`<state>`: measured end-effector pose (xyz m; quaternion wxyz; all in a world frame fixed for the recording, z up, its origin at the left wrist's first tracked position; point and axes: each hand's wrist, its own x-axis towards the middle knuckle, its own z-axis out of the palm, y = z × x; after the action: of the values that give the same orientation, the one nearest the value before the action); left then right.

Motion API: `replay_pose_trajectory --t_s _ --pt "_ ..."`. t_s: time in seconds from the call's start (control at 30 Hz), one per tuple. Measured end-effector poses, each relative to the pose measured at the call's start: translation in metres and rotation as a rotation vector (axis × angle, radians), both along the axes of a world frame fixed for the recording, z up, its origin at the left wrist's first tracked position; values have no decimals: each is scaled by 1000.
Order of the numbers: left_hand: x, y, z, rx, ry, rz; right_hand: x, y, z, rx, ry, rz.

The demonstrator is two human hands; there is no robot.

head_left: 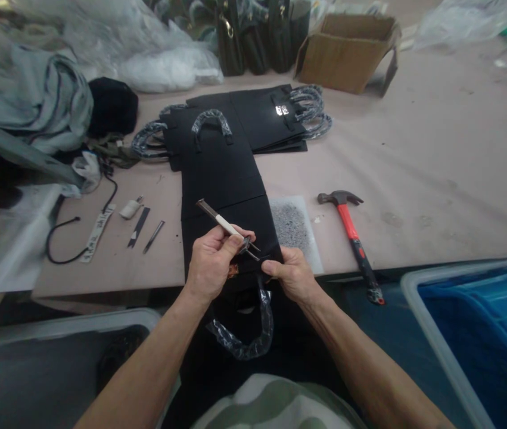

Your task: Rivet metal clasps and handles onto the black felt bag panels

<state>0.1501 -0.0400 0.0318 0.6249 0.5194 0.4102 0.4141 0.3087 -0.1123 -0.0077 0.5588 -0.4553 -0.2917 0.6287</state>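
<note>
My left hand (211,262) is closed around a two-pronged metal tool (224,223) with a white-wrapped middle. The prongs point right and down, over the near end of a black bag panel (224,173). I cannot tell whether they touch it. My right hand (293,274) grips the panel's near right edge, thumb on top. Close to my left fingers is a gold-coloured metal fitting (233,271), partly covered. A plastic-wrapped handle (253,348) hangs from the panel below the table edge. Another wrapped handle (212,121) is fixed at the panel's far end.
Right of the panel lie a speckled white sheet (295,229) and a claw hammer (350,229), its grip overhanging the edge. Small metal tools (154,237) rest at left. Stacked black panels (264,119) and a cardboard box (347,53) are behind. A blue-lined bin (481,322) stands lower right.
</note>
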Motion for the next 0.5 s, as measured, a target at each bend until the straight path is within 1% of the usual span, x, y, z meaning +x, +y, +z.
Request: replay_pose_trajectory --t_s 0.1,0.27,0.4,0.5 --pt "0 0 0 -43 -47 9 1 3 0 -6 21 6" --pt "4 4 -5 -55 -109 -8 2 7 5 -71 51 -5" --pt "6 5 -8 -33 -89 -12 1 8 7 -92 69 -17" --pt "6 4 -7 -11 -35 -13 1 8 6 -95 69 -19"
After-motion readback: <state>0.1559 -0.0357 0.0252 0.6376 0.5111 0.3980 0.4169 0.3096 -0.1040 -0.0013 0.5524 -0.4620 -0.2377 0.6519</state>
